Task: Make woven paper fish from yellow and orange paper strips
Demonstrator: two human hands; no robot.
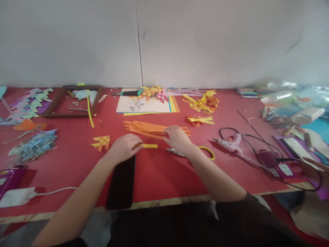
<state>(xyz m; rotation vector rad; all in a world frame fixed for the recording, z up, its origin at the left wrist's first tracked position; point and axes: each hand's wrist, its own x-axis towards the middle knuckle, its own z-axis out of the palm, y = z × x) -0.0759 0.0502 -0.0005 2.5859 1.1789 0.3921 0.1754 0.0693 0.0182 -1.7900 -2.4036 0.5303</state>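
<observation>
My left hand (125,146) is closed on a folded yellow paper strip (150,146), whose end sticks out to the right. My right hand (178,138) reaches over a bundle of orange paper strips (144,127), its fingers curled in a pinch on the strips' right part. Under my right wrist lies a pair of scissors (207,151) with yellow handles, blades pointing left. A small woven orange and yellow paper piece (103,142) rests left of my left hand. Just below that hand is a black phone (121,183).
A pink glue gun (232,144) with its black cord lies at right. Yellow and orange paper scraps (202,103) sit behind. White sheets (154,105) hold woven fish. A brown frame (47,111) and a blue strip pile (36,147) are at left, near a white charger (19,197).
</observation>
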